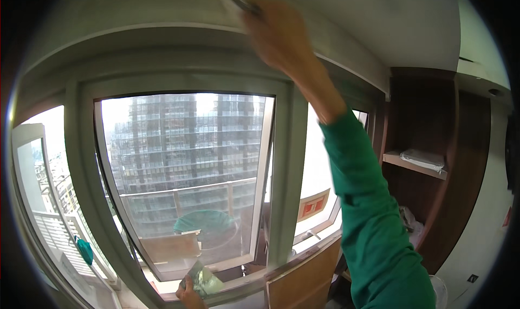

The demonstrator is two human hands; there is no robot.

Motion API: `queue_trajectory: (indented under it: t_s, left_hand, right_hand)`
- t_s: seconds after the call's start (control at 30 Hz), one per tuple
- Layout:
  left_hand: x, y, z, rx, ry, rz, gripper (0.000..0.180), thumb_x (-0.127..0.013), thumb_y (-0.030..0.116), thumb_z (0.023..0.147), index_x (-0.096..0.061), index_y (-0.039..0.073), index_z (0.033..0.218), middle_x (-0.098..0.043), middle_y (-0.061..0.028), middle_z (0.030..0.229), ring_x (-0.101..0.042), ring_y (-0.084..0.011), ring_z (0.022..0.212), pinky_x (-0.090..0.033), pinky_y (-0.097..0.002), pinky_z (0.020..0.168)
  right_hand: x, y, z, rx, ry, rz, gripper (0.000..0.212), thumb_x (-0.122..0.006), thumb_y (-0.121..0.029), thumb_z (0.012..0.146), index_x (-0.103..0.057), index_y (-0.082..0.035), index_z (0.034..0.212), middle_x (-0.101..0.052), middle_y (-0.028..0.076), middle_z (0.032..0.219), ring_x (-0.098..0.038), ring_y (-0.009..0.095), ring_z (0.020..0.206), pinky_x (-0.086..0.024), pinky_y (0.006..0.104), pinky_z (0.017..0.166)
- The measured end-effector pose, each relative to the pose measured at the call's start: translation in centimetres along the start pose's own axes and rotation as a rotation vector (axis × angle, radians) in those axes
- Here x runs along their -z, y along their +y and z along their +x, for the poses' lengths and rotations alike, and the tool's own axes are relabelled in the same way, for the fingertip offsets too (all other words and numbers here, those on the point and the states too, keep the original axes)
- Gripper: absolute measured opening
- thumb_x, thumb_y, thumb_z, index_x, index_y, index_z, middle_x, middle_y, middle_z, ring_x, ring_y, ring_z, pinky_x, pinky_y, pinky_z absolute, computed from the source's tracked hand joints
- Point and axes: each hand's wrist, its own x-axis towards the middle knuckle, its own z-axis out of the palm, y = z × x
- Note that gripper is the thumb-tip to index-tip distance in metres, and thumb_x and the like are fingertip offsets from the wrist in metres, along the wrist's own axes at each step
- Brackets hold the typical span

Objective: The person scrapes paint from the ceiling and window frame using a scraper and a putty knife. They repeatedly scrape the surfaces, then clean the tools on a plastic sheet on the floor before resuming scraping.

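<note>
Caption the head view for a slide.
Right hand holds a blurred tool above an open window; left hand grips a glossy flat piece below.

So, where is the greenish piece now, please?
The greenish piece is low in the head view, left of centre, in the left hand near the window.

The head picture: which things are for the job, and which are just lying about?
Seem part of the job:
blurred dark-and-pale tool, in the right hand
flat greenish sheet, in the left hand

Seem just lying about:
plastic-wrapped package, on the shelf
crumpled pale plastic, lower down
</note>
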Motion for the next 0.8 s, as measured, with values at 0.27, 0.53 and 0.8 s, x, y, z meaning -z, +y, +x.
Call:
queue_trajectory:
  t_s: [0.27, 0.53, 0.8]
  left_hand:
    - [-0.1, -4.2, -0.1, 0.234, -0.066, -0.38, 0.042, -0.038, 0.01, 0.097, -0.041, -0.005, 0.137, -0.047, -0.0175, 0.138, -0.052, -0.0254, 0.12, -0.042, -0.0357, 0.099]
    - [-2.4, -4.4, -1.2, 0.259, -0.142, -0.536, 0.04, -0.038, 0.012, 0.098, -0.046, -0.012, 0.129, -0.049, -0.0226, 0.135, -0.051, -0.0315, 0.123, -0.039, -0.0394, 0.106]
    - [-1.8, -1.3, -1.3, 0.01, -0.196, -0.07, 0.042, -0.037, 0.012, 0.097, -0.047, -0.008, 0.131, -0.051, -0.02, 0.134, -0.049, -0.0281, 0.125, -0.035, -0.0357, 0.109]
  right_hand:
    - [-1.6, 17.4, -7.6, 0.201, 0.282, -0.246, 0.036, -0.057, -0.001, 0.081, -0.062, -0.008, 0.116, -0.063, 0.013, 0.112, -0.061, 0.035, 0.099, -0.048, 0.0441, 0.086]
    - [-0.7, 18.0, -11.1, 0.162, 0.167, -0.317, 0.047, -0.057, 0.001, 0.077, -0.057, -0.008, 0.123, -0.058, 0.016, 0.12, -0.056, 0.035, 0.108, -0.046, 0.0446, 0.09]
    - [-2.6, 20.0, -13.9, 0.077, 0.139, -0.416, 0.045, -0.053, 0.001, 0.077, -0.056, -0.002, 0.122, -0.058, 0.017, 0.117, -0.055, 0.037, 0.105, -0.046, 0.045, 0.089]
